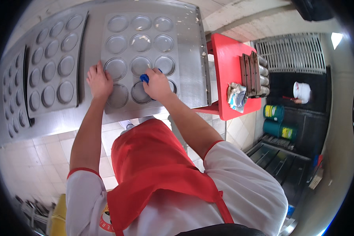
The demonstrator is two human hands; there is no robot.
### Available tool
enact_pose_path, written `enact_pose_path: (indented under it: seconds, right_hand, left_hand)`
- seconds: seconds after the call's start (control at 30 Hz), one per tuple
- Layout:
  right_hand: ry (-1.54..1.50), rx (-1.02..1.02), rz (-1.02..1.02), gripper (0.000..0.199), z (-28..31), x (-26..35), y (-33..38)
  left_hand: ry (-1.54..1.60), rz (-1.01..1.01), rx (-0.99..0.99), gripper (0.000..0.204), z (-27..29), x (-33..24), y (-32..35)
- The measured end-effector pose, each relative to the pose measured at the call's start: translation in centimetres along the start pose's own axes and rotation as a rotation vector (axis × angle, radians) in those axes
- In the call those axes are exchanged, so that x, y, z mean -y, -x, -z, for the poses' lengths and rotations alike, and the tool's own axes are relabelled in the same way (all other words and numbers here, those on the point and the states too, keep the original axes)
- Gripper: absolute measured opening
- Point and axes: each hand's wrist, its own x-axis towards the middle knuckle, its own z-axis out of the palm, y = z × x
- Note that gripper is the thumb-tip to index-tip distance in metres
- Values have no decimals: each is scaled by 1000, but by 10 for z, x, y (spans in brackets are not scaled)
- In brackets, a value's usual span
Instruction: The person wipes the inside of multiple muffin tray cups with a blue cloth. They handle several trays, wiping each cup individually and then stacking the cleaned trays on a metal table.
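Note:
A grey metal baking tray with rows of round shallow cups lies on the steel table in front of me. My left hand is at its left edge, with fingers bent around the rim and the thumb beside a cup. A crumpled blue cloth pokes out of my right hand, which is closed on it over the near right cups. The palm hides most of the cloth. Pale flakes lie in a few of the far cups.
Two similar trays lie to the left on the steel table. Crumbs dot its right side. A red table on the right bears stacked loaf pans and a plastic bag. Green buckets stand beyond.

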Motion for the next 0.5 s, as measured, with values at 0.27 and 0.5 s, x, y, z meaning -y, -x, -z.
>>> enact_pose_path:
  seconds: [0.27,0.5]
  right_hand:
    - [80,-205,-498,27,113,-144,46]
    - [-263,-398,-109,59,69,-89,81]
  left_hand:
    - [9,-360,-228,53,-28,29,-6]
    - [-57,-475,-87,78,-1,-54,-10]
